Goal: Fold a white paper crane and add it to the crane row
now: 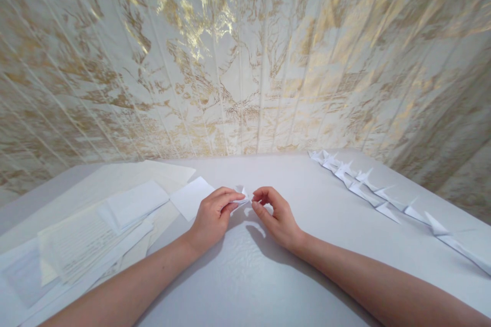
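Just above the middle of the table, a small folded white paper piece (241, 198) is pinched between the thumb and fingers of my left hand (215, 213). My right hand (277, 217) is closed in a pinch at the piece's right-hand tip, thumb against index finger. Part of the paper is hidden behind my fingers, so its full shape does not show. Close beside my left hand lies a flat white paper square (191, 197).
To the left, printed sheets (82, 240) and a folded white paper stack (134, 203) overlap on the white table (245, 286). Several folded paper cranes (364, 179) stand in rows at the right. Behind the table hangs a gold-patterned curtain (245, 71).
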A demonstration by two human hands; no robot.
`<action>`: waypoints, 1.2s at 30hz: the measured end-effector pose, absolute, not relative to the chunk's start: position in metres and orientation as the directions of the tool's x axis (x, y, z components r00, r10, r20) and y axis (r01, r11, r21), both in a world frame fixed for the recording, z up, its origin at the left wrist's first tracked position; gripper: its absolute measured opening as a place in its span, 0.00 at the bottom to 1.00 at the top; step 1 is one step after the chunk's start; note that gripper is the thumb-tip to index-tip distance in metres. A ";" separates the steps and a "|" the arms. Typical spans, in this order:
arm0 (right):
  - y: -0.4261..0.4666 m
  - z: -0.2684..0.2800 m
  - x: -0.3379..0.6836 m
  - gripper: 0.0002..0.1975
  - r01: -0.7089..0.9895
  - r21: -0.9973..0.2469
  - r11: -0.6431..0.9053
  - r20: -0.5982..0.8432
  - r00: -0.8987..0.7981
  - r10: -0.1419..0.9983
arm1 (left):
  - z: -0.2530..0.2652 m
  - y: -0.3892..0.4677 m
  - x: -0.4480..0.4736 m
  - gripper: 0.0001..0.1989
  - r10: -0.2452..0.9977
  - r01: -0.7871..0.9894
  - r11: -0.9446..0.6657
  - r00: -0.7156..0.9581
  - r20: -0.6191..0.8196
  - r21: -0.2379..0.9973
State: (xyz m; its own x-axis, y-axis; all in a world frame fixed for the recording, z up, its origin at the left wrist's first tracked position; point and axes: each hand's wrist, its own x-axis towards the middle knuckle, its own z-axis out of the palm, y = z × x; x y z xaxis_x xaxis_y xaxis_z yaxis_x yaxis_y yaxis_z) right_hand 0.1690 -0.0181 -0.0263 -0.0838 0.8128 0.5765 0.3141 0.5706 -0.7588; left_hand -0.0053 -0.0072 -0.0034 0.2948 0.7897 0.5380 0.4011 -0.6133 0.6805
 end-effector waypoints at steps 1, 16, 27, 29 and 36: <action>-0.017 -0.026 0.170 0.08 0.276 -0.794 0.541 0.545 -0.070 0.836 | -0.003 -0.007 -0.006 0.11 0.782 0.392 -0.624 0.315 0.538 0.676; -0.022 -0.016 0.161 0.19 -0.511 -0.849 -0.136 -0.068 -0.148 0.987 | -0.001 -0.006 -0.013 0.10 0.672 0.342 -0.740 0.420 0.610 0.579; -0.020 -0.019 0.157 0.15 -0.416 -0.909 0.002 0.029 -0.059 0.998 | -0.002 -0.009 -0.002 0.07 0.799 0.453 -0.601 0.324 0.506 0.659; -0.021 -0.019 0.157 0.14 -0.391 -0.920 0.024 0.043 -0.040 0.998 | -0.002 -0.009 -0.001 0.07 0.835 0.482 -0.550 0.306 0.457 0.682; -0.022 -0.016 0.157 0.13 -0.317 -0.939 0.131 0.124 0.044 0.991 | -0.002 -0.009 -0.002 0.09 0.887 0.435 -0.447 0.332 0.322 0.782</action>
